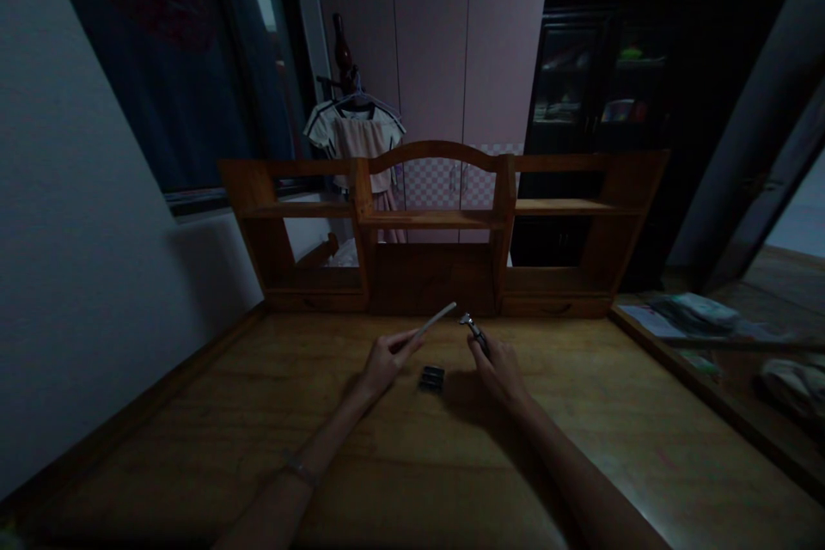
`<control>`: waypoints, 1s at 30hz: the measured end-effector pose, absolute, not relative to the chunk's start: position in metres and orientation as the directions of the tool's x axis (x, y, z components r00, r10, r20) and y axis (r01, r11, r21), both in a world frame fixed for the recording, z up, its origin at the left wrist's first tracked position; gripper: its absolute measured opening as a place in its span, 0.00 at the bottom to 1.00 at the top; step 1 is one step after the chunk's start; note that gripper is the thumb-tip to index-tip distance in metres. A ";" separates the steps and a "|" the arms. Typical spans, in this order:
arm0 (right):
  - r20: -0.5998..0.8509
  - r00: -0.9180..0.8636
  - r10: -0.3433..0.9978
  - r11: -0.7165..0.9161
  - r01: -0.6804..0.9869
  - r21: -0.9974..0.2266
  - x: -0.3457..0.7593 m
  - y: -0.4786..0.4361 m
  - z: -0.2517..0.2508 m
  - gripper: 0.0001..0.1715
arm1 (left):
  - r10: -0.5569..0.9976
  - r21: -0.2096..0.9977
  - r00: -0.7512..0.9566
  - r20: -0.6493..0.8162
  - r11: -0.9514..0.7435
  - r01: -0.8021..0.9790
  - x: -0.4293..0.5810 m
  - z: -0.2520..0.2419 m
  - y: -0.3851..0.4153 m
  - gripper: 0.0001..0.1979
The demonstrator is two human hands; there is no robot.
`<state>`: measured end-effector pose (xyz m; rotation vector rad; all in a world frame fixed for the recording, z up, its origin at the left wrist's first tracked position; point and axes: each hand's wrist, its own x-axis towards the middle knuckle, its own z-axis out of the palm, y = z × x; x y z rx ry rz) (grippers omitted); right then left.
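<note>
My left hand (385,361) is closed around one end of a slim, pale stick (438,317), whose free end tilts up toward the right. In my right hand (503,368) is a razor (473,330) with a silvery head and a dark handle, its head pointing up and left. The stick's tip and the razor's head are close together but apart. Between my hands, a small dark ribbed block (431,379) lies on the wooden tabletop (400,464); it is too dim to tell exactly what it is.
A wooden shelf unit (431,222) stands along the back of the tabletop. At right, a raised wooden edge (702,395) borders it, with papers and a plastic bag (699,312) beyond. A white wall (83,275) runs along the left. Pink wardrobes (431,60) stand behind.
</note>
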<state>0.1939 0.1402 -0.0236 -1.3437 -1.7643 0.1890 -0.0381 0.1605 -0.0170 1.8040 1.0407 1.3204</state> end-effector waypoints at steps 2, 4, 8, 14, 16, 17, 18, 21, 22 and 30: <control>0.534 -0.019 0.845 0.386 0.713 -0.585 0.193 0.142 -0.024 0.19 | 0.873 0.847 0.132 0.469 -0.487 0.213 -0.039 -0.016 0.160 0.19; 0.517 -0.020 0.856 0.374 0.713 -0.593 0.193 0.142 -0.023 0.20 | 0.863 0.833 0.118 0.491 -0.504 0.226 -0.039 -0.017 0.159 0.18; 0.531 -0.038 0.847 0.412 0.677 -0.610 0.191 0.139 -0.019 0.22 | 0.845 0.800 0.166 0.509 -0.536 0.270 -0.036 -0.020 0.160 0.16; 0.522 -0.044 0.852 0.414 0.666 -0.621 0.190 0.135 -0.017 0.23 | 0.833 0.780 0.195 0.518 -0.554 0.292 -0.036 -0.021 0.161 0.16; 0.519 -0.043 0.853 0.409 0.672 -0.617 0.190 0.136 -0.017 0.23 | 0.828 0.775 0.194 0.526 -0.560 0.293 -0.037 -0.021 0.161 0.15; 0.518 -0.043 0.854 0.407 0.675 -0.615 0.190 0.136 -0.017 0.23 | 0.828 0.773 0.190 0.528 -0.561 0.296 -0.037 -0.021 0.161 0.15; 0.517 -0.042 0.855 0.405 0.678 -0.614 0.190 0.136 -0.018 0.23 | 0.828 0.772 0.192 0.527 -0.560 0.300 -0.037 -0.021 0.160 0.15; 0.508 -0.043 0.861 0.398 0.678 -0.618 0.191 0.137 -0.019 0.24 | 0.824 0.768 0.210 0.527 -0.567 0.297 -0.036 -0.020 0.160 0.15; 0.503 -0.046 0.863 0.396 0.680 -0.617 0.191 0.138 -0.019 0.24 | 0.819 0.765 0.217 0.531 -0.574 0.292 -0.035 -0.020 0.160 0.15; 0.514 -0.059 0.856 0.392 0.722 -0.571 0.192 0.141 -0.022 0.24 | 0.899 0.884 0.268 0.347 -0.409 0.226 -0.038 -0.023 0.165 0.22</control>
